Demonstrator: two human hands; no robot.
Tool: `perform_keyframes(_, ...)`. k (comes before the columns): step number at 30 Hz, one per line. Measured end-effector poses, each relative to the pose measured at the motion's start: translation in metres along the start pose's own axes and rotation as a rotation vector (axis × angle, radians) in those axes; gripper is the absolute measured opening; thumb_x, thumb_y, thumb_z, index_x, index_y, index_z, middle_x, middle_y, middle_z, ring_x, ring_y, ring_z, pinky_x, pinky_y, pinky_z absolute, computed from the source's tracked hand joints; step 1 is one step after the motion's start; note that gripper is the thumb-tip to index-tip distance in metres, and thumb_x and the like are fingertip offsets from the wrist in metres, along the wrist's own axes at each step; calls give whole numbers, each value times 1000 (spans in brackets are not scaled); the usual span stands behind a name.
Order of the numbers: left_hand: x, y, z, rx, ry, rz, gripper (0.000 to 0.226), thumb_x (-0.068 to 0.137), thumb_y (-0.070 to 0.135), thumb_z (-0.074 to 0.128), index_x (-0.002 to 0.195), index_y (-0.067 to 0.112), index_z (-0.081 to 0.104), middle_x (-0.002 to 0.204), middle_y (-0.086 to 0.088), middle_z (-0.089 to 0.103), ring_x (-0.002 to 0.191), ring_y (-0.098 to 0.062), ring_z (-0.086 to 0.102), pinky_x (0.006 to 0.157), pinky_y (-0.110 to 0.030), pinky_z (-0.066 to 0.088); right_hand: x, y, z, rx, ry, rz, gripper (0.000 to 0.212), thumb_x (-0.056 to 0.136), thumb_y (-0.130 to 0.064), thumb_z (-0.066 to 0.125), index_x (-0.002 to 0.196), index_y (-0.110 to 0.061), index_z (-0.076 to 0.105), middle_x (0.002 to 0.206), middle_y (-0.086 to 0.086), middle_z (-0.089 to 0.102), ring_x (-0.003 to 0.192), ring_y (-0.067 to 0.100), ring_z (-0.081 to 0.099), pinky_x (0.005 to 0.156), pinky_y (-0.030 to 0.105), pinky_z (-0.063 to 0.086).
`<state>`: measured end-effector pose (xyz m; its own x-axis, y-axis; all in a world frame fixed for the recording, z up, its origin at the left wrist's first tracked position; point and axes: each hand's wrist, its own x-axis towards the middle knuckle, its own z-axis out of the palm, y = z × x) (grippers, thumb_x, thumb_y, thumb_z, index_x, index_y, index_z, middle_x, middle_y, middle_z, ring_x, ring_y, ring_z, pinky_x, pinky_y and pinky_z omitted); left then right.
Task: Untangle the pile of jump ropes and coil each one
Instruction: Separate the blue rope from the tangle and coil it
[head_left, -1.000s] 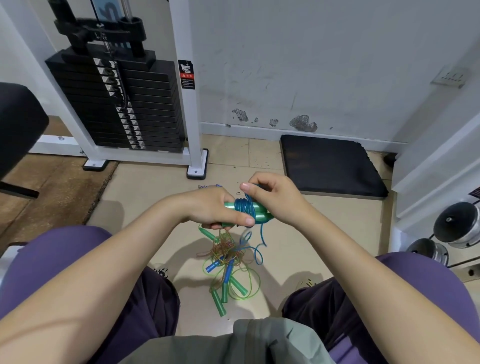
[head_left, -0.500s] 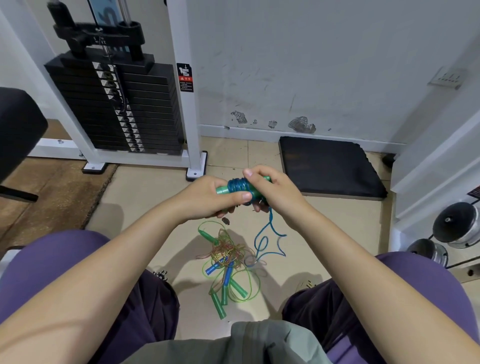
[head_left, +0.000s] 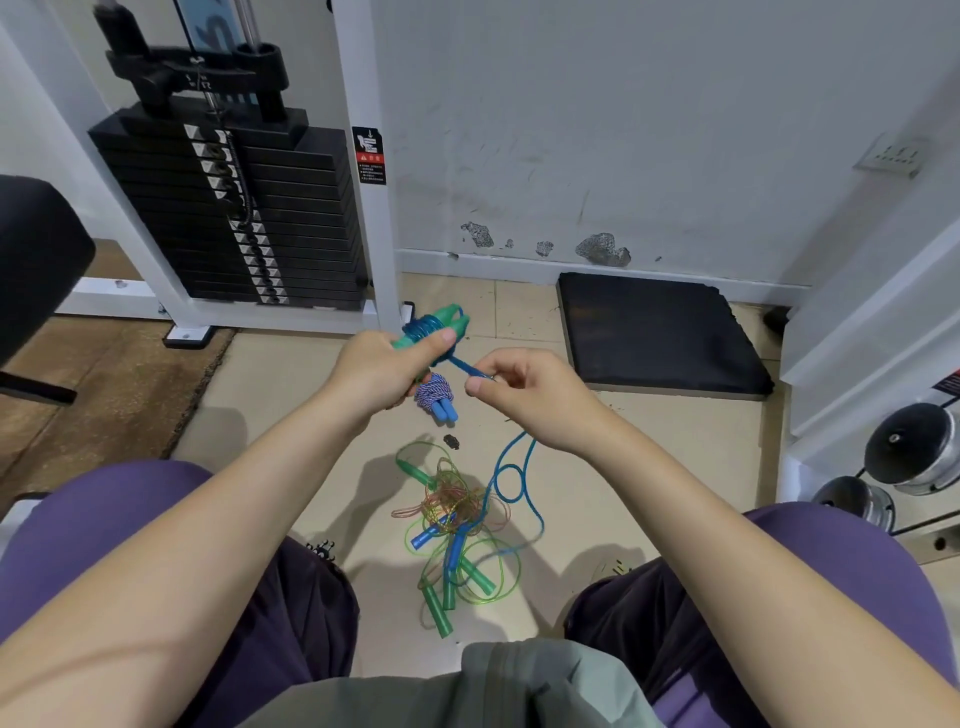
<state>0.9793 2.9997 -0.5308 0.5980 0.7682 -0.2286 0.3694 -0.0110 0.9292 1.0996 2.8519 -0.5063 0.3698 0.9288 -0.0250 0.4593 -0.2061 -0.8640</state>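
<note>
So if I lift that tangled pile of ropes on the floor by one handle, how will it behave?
The tangled pile probably comes up floppy, thin cords sagging and trailing. Its loops interlock, so other handles likely drag along. It looks light.

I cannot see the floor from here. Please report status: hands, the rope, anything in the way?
Left hand grips green handles, blue cord wound round. Right hand pinches blue cord; tail runs down into tangled pile. One coiled rope on floor.

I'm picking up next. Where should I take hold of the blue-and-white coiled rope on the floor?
Grip the blue-and-white coiled rope from above, across its wound middle. Its two blue handles lie side by side, poking out toward you; pinching the windings holds both together.
</note>
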Motion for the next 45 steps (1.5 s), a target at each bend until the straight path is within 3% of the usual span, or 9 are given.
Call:
perform_keyframes(4,-3,1,-6,135,-308,10,53,75,65,71,60,15,60,48,-2,48,42,-15,37,41,-20,27,0,-8,-15,-97,61,-92,14,96,-9,59,83,-13,62,69,-4,56,62,0,48,61,14,37)
perform_keyframes(8,-9,4,-8,277,-601,-12,51,62,73,71,52,23,63,49,0,48,42,-12,39,40,-18,31,-1,-7,-24,-191,32,-149,8,92,-9,64,87,-9,69,88,8,59,81,14,53,74,19,38)
perform_keyframes(14,-19,3,2,406,-768,18,49,60,69,74,58,22,62,56,-5,52,46,-14,43,43,-17,35,-4,-5,-23,-49,-25,-115,27,77,-11,82,71,-20,56,65,-9,50,58,0,42,57,15,36)
perform_keyframes(23,-28,11,8,341,-617,213,73,57,70,71,77,0,66,51,-1,52,47,-14,43,46,-22,34,0,3,-25,213,-49,-29,16,89,-12,69,92,-13,54,73,2,51,69,15,47,57,23,39)
perform_keyframes(27,-29,12,9,210,-564,220,55,57,63,74,68,10,66,45,6,52,39,-8,42,41,-16,33,2,5,-23,247,-22,9,9,92,-24,68,88,-16,65,78,5,58,69,15,51,59,25,40)
perform_keyframes(32,-21,16,2,-63,-364,202,42,63,65,69,57,24,64,47,4,51,40,-9,42,38,-16,31,2,8,-19,510,-176,94,27,87,-43,64,110,-29,66,80,1,63,56,15,48,49,22,32)
perform_keyframes(36,-12,19,-9,-276,-315,164,44,72,60,69,64,17,63,52,-2,49,40,-11,36,40,-16,31,3,12,-14,375,-164,108,33,90,-28,70,122,-29,62,67,3,43,53,12,35,46,19,27)
perform_keyframes(40,-9,15,-14,-199,-302,169,45,84,55,69,74,12,59,53,1,50,41,-11,37,41,-17,32,2,9,-13,272,-45,128,13,98,-21,59,98,-11,66,54,-7,39,45,7,30,43,17,24)
perform_keyframes(45,0,7,-16,-24,-84,59,43,89,50,67,69,12,60,46,4,50,39,-11,38,36,-17,29,0,-1,-24,-99,107,30,31,94,-32,64,67,-17,62,41,-14,42,42,4,32,43,17,28)
